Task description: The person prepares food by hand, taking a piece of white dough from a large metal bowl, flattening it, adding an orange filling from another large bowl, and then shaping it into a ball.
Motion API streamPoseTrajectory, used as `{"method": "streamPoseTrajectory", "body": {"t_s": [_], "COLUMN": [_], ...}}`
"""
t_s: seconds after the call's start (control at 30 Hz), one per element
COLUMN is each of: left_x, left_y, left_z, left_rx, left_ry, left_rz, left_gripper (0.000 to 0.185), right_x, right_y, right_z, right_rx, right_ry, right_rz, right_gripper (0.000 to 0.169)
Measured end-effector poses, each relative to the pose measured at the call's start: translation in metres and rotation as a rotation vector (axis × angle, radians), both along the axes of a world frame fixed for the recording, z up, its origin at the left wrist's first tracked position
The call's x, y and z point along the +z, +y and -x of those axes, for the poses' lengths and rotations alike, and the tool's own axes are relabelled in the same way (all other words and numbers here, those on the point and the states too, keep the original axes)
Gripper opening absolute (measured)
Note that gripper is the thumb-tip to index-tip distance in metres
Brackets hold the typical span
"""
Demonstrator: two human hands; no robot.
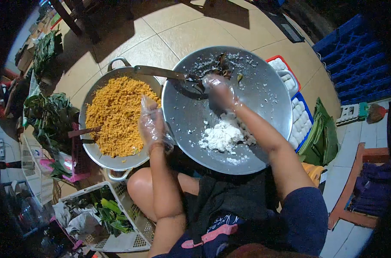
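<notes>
My left hand (153, 124), in a clear plastic glove, is above the right edge of a two-handled metal pan (87, 146) heaped with orange crumbly food (115, 113). Its fingers look curled; whether they hold anything is hidden. My right hand (219, 92), gloved too and blurred, reaches into a wide metal wok (195, 114), close to the dark head of a wooden-handled utensil (160, 71). I cannot tell whether it grips anything. That utensil lies across the wok's left rim. A crumbly white mass (223, 135) sits in the wok's near part, with white bits scattered around.
A second utensil handle (82, 131) sticks out of the orange food. Right of the wok are a red tray (277, 58) and a blue tray (308, 132), both with white pieces, and folded green leaves (321, 138). A white plastic crate (127, 243) with greens stands at lower left.
</notes>
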State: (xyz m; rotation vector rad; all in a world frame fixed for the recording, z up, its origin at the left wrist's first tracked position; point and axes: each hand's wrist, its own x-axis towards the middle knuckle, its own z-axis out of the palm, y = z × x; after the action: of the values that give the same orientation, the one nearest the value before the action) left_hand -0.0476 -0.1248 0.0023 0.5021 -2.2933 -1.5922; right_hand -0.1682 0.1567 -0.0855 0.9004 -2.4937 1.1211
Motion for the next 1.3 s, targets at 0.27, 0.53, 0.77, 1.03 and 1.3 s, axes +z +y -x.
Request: {"method": "streamPoseTrajectory", "body": {"t_s": [0.27, 0.53, 0.77, 1.03, 1.3], "left_x": [-0.001, -0.013, 0.002, -0.003, -0.006], "left_y": [-0.007, -0.016, 0.010, -0.007, -0.022], "left_z": [-0.003, -0.003, 0.008, 0.001, -0.006], "left_rx": [-0.047, -0.004, -0.068, 0.004, 0.076], "left_ry": [-0.046, -0.002, -0.001, 0.004, -0.047], "left_rz": [0.004, 0.057, -0.054, 0.076, 0.147], "left_gripper": [0.040, 0.031, 0.032, 0.028, 0.027], "right_x": [-0.057, -0.043, -0.063, -0.071, -0.067], "right_y": [0.049, 0.076, 0.159, 0.090, 0.064], "right_z": [0.009, -0.020, 0.001, -0.059, -0.008], "right_rx": [0.037, -0.019, -0.652, -0.237, -0.380], "right_ry": [0.204, -0.449, -0.172, -0.307, -0.888], "right_rz": [-0.443, -0.756, -0.368, -0.559, 0.718], "right_gripper": [0.043, 0.023, 0.024, 0.012, 0.017]}}
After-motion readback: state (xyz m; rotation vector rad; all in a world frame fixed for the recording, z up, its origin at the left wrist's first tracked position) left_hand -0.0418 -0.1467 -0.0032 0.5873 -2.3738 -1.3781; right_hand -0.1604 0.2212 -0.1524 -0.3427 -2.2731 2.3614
